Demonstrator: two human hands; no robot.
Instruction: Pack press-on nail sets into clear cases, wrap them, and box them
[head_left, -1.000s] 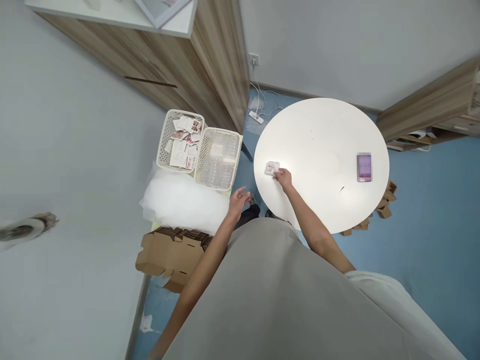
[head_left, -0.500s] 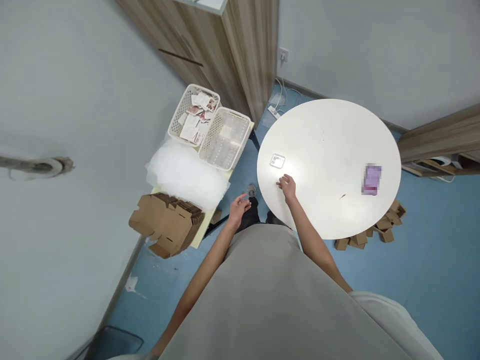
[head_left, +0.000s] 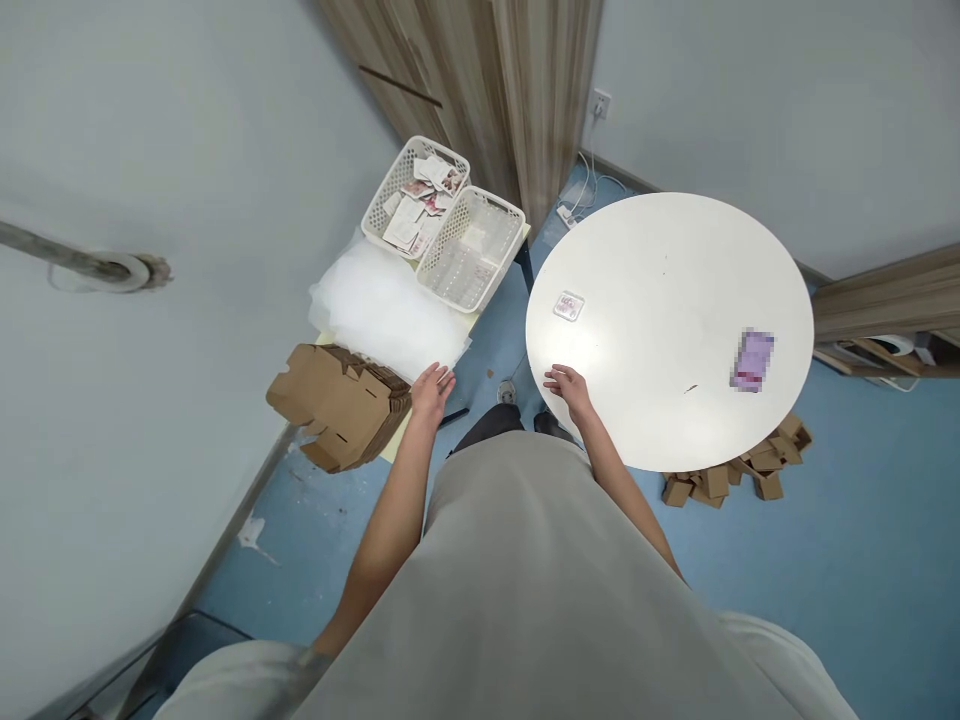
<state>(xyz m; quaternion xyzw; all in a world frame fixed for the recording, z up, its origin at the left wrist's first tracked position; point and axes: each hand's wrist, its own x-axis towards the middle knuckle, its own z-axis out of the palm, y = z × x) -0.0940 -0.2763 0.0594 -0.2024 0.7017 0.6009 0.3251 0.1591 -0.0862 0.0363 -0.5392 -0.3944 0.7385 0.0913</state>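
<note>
My left hand [head_left: 433,393] is open at the near right corner of a pile of white translucent sheets [head_left: 382,300]; whether it touches them I cannot tell. Beside the sheets lies a stack of flat brown cardboard boxes [head_left: 337,408]. My right hand [head_left: 570,388], open with nothing in it, hovers by the left edge of the round white table [head_left: 667,300]. Beyond it on the table lies a small clear case [head_left: 568,306] with a printed insert. A blurred-out purple item [head_left: 752,360] lies at the table's right side.
Two white baskets stand past the sheets: one basket [head_left: 382,205] holds printed packets, the other basket [head_left: 514,235] clear cases. Folded small brown boxes [head_left: 712,485] sit on the floor below the table. A power strip [head_left: 566,216] with cables lies near the cabinet [head_left: 517,100].
My left hand has moved left toward the white sheets and cardboard. My right hand has drawn back slightly from the clear case. The camera view has shifted.
</note>
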